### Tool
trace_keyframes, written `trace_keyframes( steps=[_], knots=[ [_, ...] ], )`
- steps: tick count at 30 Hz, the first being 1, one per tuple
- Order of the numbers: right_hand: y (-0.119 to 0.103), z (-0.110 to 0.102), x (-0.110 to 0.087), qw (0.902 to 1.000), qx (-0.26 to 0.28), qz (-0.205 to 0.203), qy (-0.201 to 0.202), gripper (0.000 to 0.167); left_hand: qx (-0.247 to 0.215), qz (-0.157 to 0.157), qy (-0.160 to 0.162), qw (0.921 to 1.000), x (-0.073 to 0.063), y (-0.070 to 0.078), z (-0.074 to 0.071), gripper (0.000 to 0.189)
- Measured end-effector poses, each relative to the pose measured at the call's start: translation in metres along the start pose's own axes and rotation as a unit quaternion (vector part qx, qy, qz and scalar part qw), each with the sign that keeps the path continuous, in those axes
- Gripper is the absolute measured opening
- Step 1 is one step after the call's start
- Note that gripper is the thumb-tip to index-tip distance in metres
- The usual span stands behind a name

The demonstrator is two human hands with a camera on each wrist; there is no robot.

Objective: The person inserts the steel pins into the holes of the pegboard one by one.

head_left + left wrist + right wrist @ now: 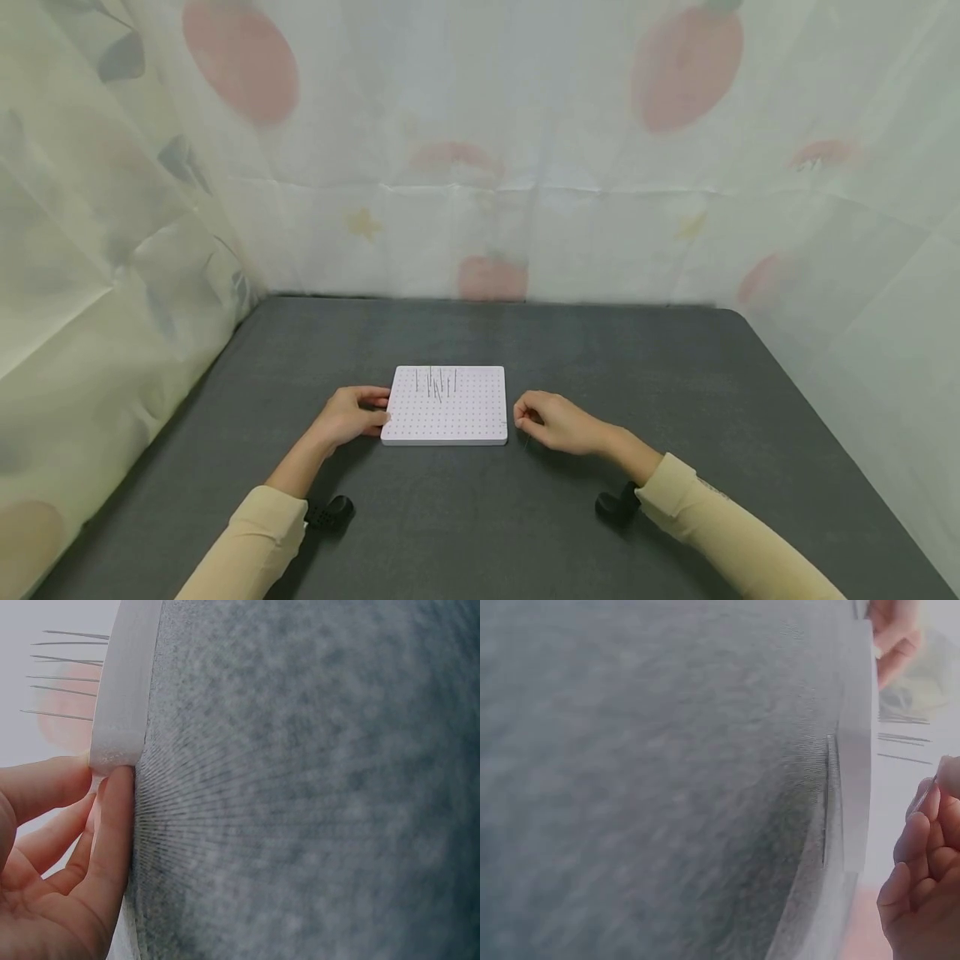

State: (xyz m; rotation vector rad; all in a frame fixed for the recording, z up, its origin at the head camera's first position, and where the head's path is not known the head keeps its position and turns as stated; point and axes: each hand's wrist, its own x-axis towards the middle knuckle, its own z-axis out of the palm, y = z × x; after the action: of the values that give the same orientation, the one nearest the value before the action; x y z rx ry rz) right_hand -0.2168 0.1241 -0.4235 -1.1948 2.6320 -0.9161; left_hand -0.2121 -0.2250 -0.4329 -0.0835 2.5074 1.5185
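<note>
A white pegboard with rows of small holes lies flat on the dark table. Several thin needles stand in its far left part, most nearly upright and at least one leaning. At the board's left edge, my left hand grips the side between thumb and fingers; the left wrist view shows the thumb near the top edge and a finger low against the side. Just off the right edge, my right hand pinches a thin needle between thumb and index finger, the other fingers curled.
The grey table extends around the board on all sides. A printed curtain hangs behind it and another drape at the left. Dark wrist devices sit under both cuffs. Thin dark lines beside the board in the right wrist view are unclear.
</note>
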Motion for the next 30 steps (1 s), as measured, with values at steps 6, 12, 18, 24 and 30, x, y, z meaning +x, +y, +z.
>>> trace_keyframes(
  steps=[6,12,18,24,30],
  knots=[
    [0.0,0.001,0.012,0.9993,0.024,0.013,0.026,0.005,-0.002,0.003,0.0,1.0,0.002,-0.001,0.0,0.048],
    [-0.002,0.006,0.024,0.998,0.03,0.015,0.053,0.004,-0.002,0.008,-0.002,1.0,0.002,-0.002,0.0,0.048],
    [-0.003,0.012,0.036,0.9965,0.045,0.03,0.064,0.007,0.001,0.007,-0.003,1.0,0.002,-0.002,0.0,0.048],
    [-0.009,0.014,0.046,0.9932,0.071,0.05,0.078,0.008,0.0,0.008,-0.003,1.0,0.003,-0.003,0.0,0.049],
    [-0.017,0.017,0.057,0.9902,0.082,0.063,0.094,0.008,-0.003,0.003,-0.003,1.0,0.004,-0.004,0.001,0.049]
  ],
)
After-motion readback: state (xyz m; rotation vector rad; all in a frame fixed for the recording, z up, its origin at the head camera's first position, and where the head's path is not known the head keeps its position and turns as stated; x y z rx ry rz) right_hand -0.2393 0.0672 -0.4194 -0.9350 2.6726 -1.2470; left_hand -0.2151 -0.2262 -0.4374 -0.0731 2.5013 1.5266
